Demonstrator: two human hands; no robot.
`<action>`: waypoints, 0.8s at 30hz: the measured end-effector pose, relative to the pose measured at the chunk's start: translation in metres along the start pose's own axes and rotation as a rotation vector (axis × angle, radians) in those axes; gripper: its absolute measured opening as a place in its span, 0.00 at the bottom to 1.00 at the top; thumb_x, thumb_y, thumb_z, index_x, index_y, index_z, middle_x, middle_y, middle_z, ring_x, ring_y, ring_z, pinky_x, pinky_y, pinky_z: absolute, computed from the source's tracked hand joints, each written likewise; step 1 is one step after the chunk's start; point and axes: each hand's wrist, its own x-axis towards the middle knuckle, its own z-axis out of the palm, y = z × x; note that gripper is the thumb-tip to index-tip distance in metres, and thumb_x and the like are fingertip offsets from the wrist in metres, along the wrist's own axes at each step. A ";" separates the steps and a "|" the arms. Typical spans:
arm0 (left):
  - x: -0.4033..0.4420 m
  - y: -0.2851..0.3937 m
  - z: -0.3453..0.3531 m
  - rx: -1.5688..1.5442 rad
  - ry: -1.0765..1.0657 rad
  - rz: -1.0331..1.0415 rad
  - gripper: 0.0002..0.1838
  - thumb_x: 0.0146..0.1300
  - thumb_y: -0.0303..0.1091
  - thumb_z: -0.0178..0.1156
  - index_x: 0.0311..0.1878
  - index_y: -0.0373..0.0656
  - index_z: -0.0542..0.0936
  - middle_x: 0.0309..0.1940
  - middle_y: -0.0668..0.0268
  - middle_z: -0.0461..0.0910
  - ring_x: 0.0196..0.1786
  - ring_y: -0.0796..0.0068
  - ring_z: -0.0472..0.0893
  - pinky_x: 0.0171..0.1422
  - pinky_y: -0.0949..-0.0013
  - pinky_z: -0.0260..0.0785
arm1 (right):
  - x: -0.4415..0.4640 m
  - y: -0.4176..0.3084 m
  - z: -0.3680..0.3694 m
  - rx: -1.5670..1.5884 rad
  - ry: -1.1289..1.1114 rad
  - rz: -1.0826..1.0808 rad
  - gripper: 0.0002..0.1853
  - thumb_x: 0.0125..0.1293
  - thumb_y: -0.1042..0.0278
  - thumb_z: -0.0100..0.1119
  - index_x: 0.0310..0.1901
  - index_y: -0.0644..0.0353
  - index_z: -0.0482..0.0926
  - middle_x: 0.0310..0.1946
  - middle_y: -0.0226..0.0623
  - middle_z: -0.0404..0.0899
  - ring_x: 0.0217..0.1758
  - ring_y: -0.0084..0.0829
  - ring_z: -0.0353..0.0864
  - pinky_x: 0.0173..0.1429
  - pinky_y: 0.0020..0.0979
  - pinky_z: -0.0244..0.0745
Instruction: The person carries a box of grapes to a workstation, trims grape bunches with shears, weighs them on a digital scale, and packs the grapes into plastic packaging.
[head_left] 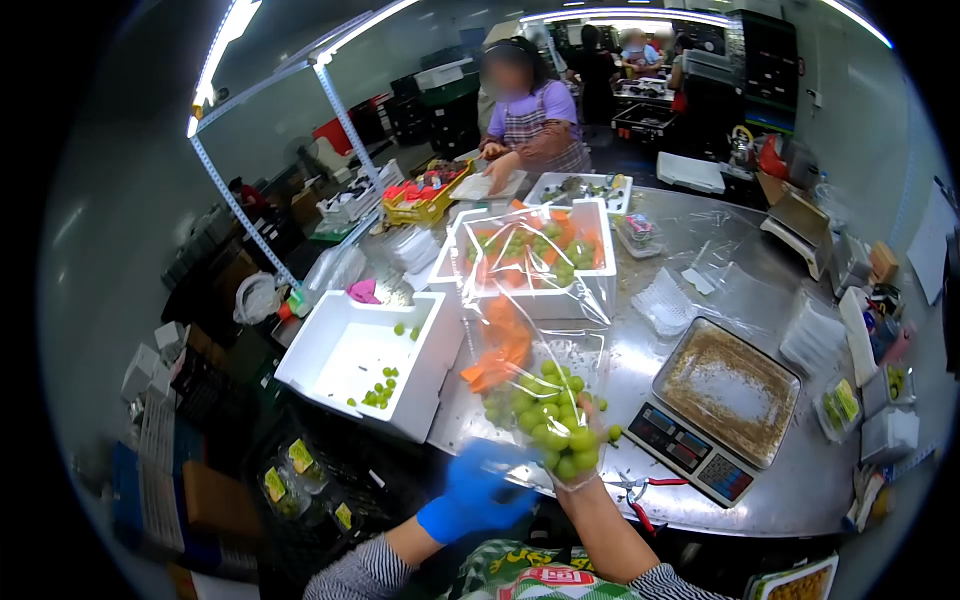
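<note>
My right hand (582, 482) is closed around the lower end of a bunch of green grapes (552, 418), held above the near edge of the metal table. My left hand (482, 490), in a blue glove, is just left of the bunch; motion blurs its fingers, so whether it touches the grapes is unclear. Behind the bunch lie orange wrapping (503, 345) and clear plastic film. A loose grape (614, 433) sits to the right. Red-handled pruning shears (642, 497) rest by the table edge near my right wrist.
A digital scale (727, 390) stands at right. A white foam box (425, 385) with loose grapes is at left; a film-draped foam box (570, 308) holds more grapes behind. Across the table a person (535, 120) reaches down beside a yellow crate (425, 208).
</note>
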 end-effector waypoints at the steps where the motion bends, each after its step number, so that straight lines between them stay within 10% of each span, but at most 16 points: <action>1: -0.012 -0.003 0.005 0.127 0.240 -0.216 0.20 0.50 0.21 0.58 0.50 0.38 0.75 0.38 0.61 0.74 0.40 0.67 0.76 0.46 0.69 0.68 | -0.002 -0.001 0.012 0.052 -0.026 0.028 0.24 0.70 0.52 0.41 0.55 0.65 0.71 0.47 0.46 0.79 0.45 0.41 0.82 0.51 0.39 0.79; 3: -0.022 -0.030 0.019 -0.331 0.532 -0.843 0.22 0.64 0.32 0.53 0.60 0.37 0.65 0.54 0.58 0.71 0.55 0.67 0.72 0.63 0.66 0.63 | -0.003 0.001 0.013 0.211 -0.191 0.153 0.24 0.70 0.52 0.42 0.55 0.66 0.71 0.47 0.47 0.79 0.45 0.40 0.82 0.49 0.40 0.80; 5: -0.054 -0.078 0.055 -1.033 0.744 -1.019 0.26 0.70 0.49 0.48 0.63 0.40 0.65 0.59 0.59 0.69 0.60 0.67 0.71 0.67 0.64 0.62 | -0.007 0.009 0.013 0.151 -0.111 0.132 0.25 0.69 0.52 0.43 0.55 0.66 0.71 0.47 0.46 0.79 0.44 0.40 0.83 0.48 0.40 0.81; 8: -0.068 -0.091 0.086 -1.885 0.426 -0.753 0.28 0.74 0.52 0.38 0.66 0.41 0.63 0.61 0.58 0.69 0.62 0.62 0.71 0.67 0.59 0.64 | -0.010 0.033 0.003 -0.142 0.003 0.002 0.26 0.67 0.51 0.46 0.57 0.66 0.70 0.49 0.47 0.78 0.48 0.40 0.82 0.53 0.41 0.79; 11: -0.059 -0.067 0.096 -0.777 0.181 -0.619 0.23 0.72 0.41 0.44 0.66 0.41 0.64 0.61 0.60 0.70 0.61 0.64 0.72 0.66 0.63 0.67 | -0.015 0.026 0.032 0.059 0.063 0.157 0.27 0.66 0.52 0.47 0.59 0.65 0.68 0.52 0.49 0.76 0.51 0.43 0.80 0.57 0.42 0.76; 16: -0.131 -0.088 0.137 -1.263 0.390 -0.887 0.25 0.74 0.40 0.43 0.70 0.42 0.58 0.67 0.59 0.63 0.67 0.63 0.65 0.70 0.61 0.61 | -0.018 0.023 0.042 -0.123 0.121 0.057 0.27 0.67 0.52 0.47 0.61 0.64 0.68 0.51 0.47 0.77 0.49 0.40 0.81 0.54 0.40 0.77; 19: -0.125 -0.029 0.122 -1.040 0.215 -0.968 0.30 0.67 0.40 0.54 0.70 0.43 0.59 0.66 0.56 0.64 0.69 0.63 0.64 0.72 0.62 0.57 | -0.015 0.023 0.040 -0.150 0.172 0.047 0.27 0.67 0.52 0.48 0.60 0.63 0.69 0.49 0.45 0.77 0.47 0.39 0.81 0.51 0.39 0.79; 22: -0.125 -0.001 0.088 -0.103 -0.317 -0.804 0.33 0.63 0.40 0.59 0.69 0.41 0.60 0.64 0.51 0.67 0.68 0.63 0.65 0.70 0.62 0.57 | -0.007 0.016 0.014 0.184 -0.088 0.233 0.26 0.66 0.53 0.48 0.60 0.62 0.69 0.50 0.46 0.77 0.48 0.39 0.81 0.50 0.40 0.79; 24: -0.104 0.020 0.062 -0.396 -0.071 -1.088 0.33 0.63 0.38 0.57 0.69 0.39 0.59 0.63 0.52 0.67 0.67 0.63 0.66 0.70 0.63 0.56 | -0.013 0.015 0.023 0.159 -0.002 0.122 0.26 0.66 0.52 0.48 0.60 0.62 0.68 0.50 0.46 0.76 0.47 0.41 0.81 0.50 0.41 0.79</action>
